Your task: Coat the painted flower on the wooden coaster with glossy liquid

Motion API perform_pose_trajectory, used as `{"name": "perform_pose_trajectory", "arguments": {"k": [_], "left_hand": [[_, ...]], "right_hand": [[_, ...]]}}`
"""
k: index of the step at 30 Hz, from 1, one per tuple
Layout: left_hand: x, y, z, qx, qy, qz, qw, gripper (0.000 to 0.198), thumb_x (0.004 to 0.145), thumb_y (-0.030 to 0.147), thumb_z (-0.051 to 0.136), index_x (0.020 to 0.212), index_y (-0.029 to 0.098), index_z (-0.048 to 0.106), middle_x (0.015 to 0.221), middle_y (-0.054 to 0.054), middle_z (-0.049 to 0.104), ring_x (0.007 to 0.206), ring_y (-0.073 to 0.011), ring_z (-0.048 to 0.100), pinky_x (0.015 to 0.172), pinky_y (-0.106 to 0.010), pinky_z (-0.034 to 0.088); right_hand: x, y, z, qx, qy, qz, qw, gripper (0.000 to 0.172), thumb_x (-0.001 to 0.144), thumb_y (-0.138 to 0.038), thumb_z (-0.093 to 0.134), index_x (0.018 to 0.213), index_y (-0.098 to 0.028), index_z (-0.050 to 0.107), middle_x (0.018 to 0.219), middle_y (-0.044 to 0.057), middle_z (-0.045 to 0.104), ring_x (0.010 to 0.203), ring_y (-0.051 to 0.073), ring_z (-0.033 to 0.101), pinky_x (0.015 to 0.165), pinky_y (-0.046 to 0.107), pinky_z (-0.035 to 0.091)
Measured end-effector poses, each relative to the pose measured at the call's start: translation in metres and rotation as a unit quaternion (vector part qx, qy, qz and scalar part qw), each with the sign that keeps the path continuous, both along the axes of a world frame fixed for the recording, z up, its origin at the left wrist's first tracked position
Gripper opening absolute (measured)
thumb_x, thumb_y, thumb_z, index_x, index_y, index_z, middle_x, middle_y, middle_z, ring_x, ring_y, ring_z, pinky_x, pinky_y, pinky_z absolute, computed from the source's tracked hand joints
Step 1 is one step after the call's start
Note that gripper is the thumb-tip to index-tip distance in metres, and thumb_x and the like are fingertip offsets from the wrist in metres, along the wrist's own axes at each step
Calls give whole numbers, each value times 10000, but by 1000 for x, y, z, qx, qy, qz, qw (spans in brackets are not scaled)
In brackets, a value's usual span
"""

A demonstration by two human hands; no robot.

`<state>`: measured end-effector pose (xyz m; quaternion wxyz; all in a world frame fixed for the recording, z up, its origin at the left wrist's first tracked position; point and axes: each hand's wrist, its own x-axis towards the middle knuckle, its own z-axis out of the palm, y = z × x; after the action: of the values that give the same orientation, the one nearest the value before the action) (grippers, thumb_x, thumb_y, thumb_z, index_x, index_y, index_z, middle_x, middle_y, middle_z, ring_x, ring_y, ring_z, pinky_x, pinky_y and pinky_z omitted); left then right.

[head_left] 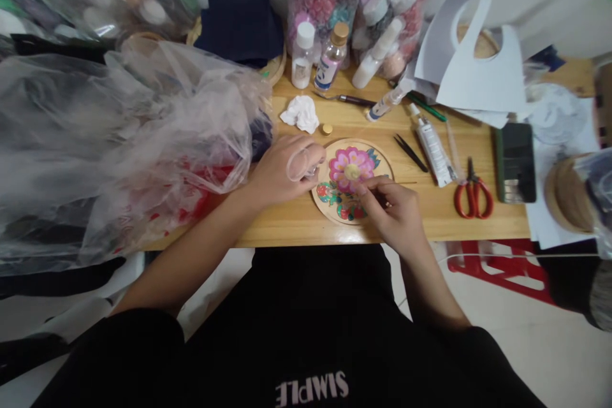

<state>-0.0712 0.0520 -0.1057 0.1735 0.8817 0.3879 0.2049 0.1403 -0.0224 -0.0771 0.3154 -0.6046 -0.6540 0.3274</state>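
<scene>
A round wooden disc lies near the table's front edge, decorated with a pink flower with a yellow centre and small red and green motifs. My left hand rests beside the disc's left rim, fingers curled around a small clear plastic piece. My right hand sits over the disc's lower right, fingers pinched on a thin stick whose tip points toward the flower.
Large clear plastic bags cover the table's left. Behind the disc are a crumpled tissue, small bottles, a glue tube, black tweezers, red scissors, a phone and white paper cutouts.
</scene>
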Motion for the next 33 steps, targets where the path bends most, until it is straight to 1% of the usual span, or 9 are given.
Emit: {"name": "perform_pose_trajectory", "arguments": {"k": [8, 13, 16, 18, 21, 23, 26, 30, 33], "left_hand": [[0, 0, -1, -41, 10, 15, 999, 143, 844, 263, 548, 932, 172, 613, 930, -67, 641, 917, -210, 584, 861, -370, 481], [0, -1, -2, -29, -6, 4, 1000, 122, 846, 258, 568, 925, 176, 612, 915, -59, 642, 906, -204, 589, 849, -360, 480], [0, -1, 0, -5, -17, -1, 1000, 102, 868, 281, 574, 888, 183, 595, 877, -47, 633, 873, -186, 576, 814, -339, 470], [1, -1, 1, 17, -14, -5, 1000, 149, 907, 310, 537, 847, 181, 581, 836, -44, 619, 847, -180, 567, 785, -330, 456], [2, -1, 2, 46, -7, -9, 999, 207, 937, 324, 499, 814, 174, 571, 792, -37, 596, 815, -178, 564, 749, -319, 437], [2, -1, 2, 60, -11, -9, 998, 210, 936, 323, 502, 813, 170, 575, 782, -31, 586, 802, -177, 565, 739, -314, 430], [1, -1, 2, 65, -11, -5, 998, 230, 937, 332, 509, 792, 170, 583, 754, -24, 570, 767, -173, 559, 715, -311, 422], [0, -1, 2, 43, 2, 1, 999, 215, 912, 335, 548, 781, 168, 584, 759, -24, 568, 758, -173, 554, 714, -314, 425], [0, 0, 3, 35, -4, 13, 999, 120, 875, 258, 557, 805, 165, 581, 808, -37, 593, 809, -182, 567, 742, -314, 433]], "right_hand": [[0, 0, 2, -3, 12, -9, 1000, 172, 887, -287, 594, 767, -185, 665, 647, 2, 659, 488, 95, 538, 451, 236, 378], [-9, 5, 8, 64, 31, -57, 996, 181, 889, -296, 599, 752, -200, 667, 656, -1, 656, 499, 97, 515, 467, 245, 394], [-18, 13, 10, 107, 6, -24, 994, 171, 908, -280, 583, 792, -205, 683, 714, 14, 688, 556, 113, 572, 521, 257, 442], [-22, 21, 9, 144, -37, 13, 989, 146, 916, -256, 573, 845, -206, 690, 764, 26, 714, 612, 128, 619, 570, 262, 472], [-23, 33, 8, 200, -125, 66, 970, 150, 922, -234, 549, 897, -199, 692, 822, 47, 741, 716, 155, 671, 628, 266, 486], [-22, 40, 8, 207, -169, 98, 958, 172, 923, -242, 530, 905, -194, 695, 829, 54, 748, 733, 166, 677, 622, 268, 466], [-19, 49, 8, 160, -165, 141, 963, 197, 920, -253, 510, 879, -189, 692, 834, 56, 751, 719, 170, 669, 616, 274, 444], [-19, 59, 9, 40, -41, 172, 983, 219, 922, -289, 517, 802, -178, 661, 810, 50, 737, 648, 132, 622, 620, 264, 446], [-19, 68, 12, -38, 58, 177, 982, 297, 910, -417, 553, 761, -173, 633, 649, 8, 663, 523, 94, 520, 524, 236, 399]]}}
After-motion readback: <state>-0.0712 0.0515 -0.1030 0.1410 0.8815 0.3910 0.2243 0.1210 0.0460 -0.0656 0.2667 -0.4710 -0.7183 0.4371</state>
